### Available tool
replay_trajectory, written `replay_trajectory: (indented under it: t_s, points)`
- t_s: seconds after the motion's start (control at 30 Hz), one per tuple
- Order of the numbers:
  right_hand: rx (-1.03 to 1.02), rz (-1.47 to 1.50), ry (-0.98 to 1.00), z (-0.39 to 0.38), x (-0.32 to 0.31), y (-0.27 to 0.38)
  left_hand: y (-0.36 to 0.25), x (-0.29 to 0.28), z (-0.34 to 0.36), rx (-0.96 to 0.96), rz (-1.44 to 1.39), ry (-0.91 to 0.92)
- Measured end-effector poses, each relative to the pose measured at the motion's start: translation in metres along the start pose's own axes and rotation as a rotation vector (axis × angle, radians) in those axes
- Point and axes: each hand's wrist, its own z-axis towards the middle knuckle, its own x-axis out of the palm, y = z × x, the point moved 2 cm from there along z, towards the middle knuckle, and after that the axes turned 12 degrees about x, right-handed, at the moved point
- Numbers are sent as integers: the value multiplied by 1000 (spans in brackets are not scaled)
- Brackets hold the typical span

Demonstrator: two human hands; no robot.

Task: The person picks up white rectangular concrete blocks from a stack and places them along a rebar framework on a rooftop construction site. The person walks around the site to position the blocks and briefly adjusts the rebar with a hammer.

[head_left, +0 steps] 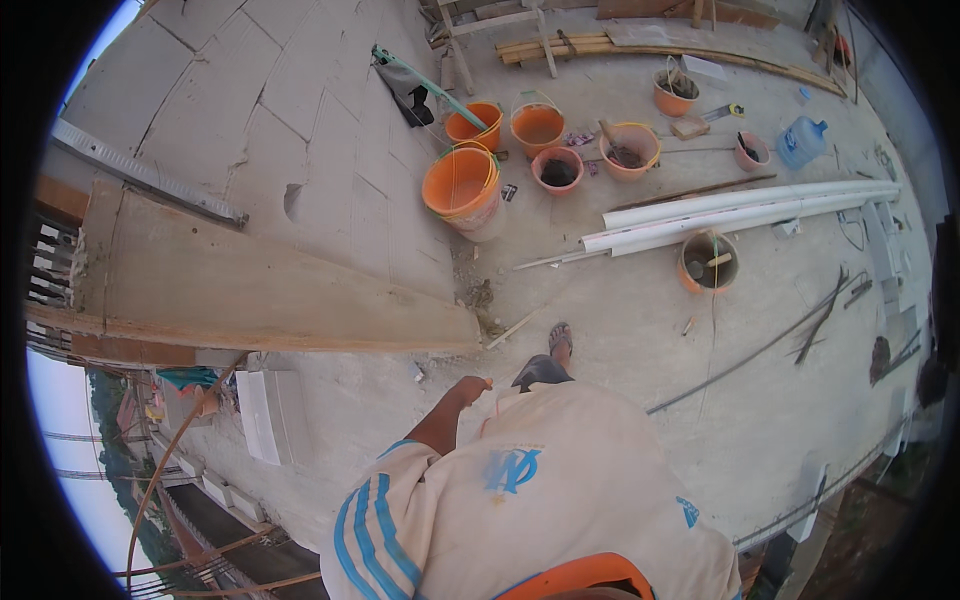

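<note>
While the left hand [474, 388] hangs beside the pale shirt [580, 450], its fingers look loosely bent together; whether they hold anything cannot be told. The right hand is out of view, its state likewise unknown. Nearest the left hand, 1 thin wooden stick [514, 328] lies on the concrete floor [620, 350], close to the foot of the concrete column [270, 290] and near 1 sandalled foot [561, 342]. Farther off, 1 orange bucket [690, 280] stands just beside white pipes [740, 212]; 1 blue water jug [802, 142] stands beyond them.
</note>
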Motion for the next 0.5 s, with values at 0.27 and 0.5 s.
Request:
replay_trajectory:
  t_s: [0.27, 0.5]
  points:
    - [-104, -141, -136, 14, -63, 78, -58, -35, 80, 28, 30, -112]
    - [-104, 78, -264, -55, -13, 201, -107, -82, 132, 435, 554, -92]
